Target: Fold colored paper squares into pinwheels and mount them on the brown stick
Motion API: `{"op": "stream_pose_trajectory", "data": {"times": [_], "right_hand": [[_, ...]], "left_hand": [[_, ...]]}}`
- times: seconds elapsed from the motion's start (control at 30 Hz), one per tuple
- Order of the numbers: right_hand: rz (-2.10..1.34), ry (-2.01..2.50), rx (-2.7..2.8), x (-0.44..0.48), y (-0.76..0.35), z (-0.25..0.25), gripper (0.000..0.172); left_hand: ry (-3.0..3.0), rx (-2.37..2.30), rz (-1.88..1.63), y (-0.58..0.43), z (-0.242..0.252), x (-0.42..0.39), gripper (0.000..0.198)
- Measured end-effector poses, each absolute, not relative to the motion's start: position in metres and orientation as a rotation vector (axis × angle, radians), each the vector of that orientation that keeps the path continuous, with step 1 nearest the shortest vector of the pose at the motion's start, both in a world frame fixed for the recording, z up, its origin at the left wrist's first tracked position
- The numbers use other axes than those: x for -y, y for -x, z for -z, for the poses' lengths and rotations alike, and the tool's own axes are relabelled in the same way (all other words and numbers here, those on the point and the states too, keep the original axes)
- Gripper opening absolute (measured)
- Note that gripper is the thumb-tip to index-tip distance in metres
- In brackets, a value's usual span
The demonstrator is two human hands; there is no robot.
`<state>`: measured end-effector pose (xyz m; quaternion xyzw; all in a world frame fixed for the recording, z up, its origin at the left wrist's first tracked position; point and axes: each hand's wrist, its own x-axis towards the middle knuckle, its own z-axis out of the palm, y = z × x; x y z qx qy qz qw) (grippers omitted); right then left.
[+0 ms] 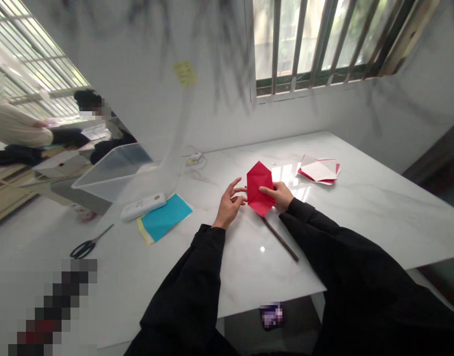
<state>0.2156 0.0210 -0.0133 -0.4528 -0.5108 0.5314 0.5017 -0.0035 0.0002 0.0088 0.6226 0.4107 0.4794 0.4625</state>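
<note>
Scissors [89,244] left of folded paper [259,189], stack [319,171] rt.

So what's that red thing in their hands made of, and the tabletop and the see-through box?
The red piece looks like thin matte paper: it shows sharp fold creases and a pointed tip, pinched by the right hand with the left hand at its edge. The tabletop seems polished marble or a lookalike: white, grey-veined, glossy reflections. The box looks like clear plastic.

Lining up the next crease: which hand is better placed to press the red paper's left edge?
Probably the left hand: its fingertips meet the red paper at that edge, while the right hand pins it.
</note>
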Motion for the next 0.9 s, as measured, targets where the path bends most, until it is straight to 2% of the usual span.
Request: {"op": "stream_pose_trajectory", "data": {"times": [0.23,0.47,0.6,0.9], "right_hand": [[-1.34,1.03,1.028,-0.019,-0.211,0.01,0.055],[-1.397,0.996,1.018,-0.016,-0.201,0.01,0.058],[-1.41,0.997,1.089,-0.016,-0.199,0.009,0.06],[-1.45,0.993,1.293,-0.012,-0.192,0.006,0.066]], "left_hand": [[-2.099,-0.963,-1.139,0.002,-0.013,0.012,0.058],[-2.067,-0.94,-1.297,-0.01,-0.016,0.016,0.017],[-1.853,-0.988,-1.338,-0.015,-0.014,0.017,0.025],[-1.547,-1.062,-1.372,-0.021,-0.01,0.014,0.027]]}}
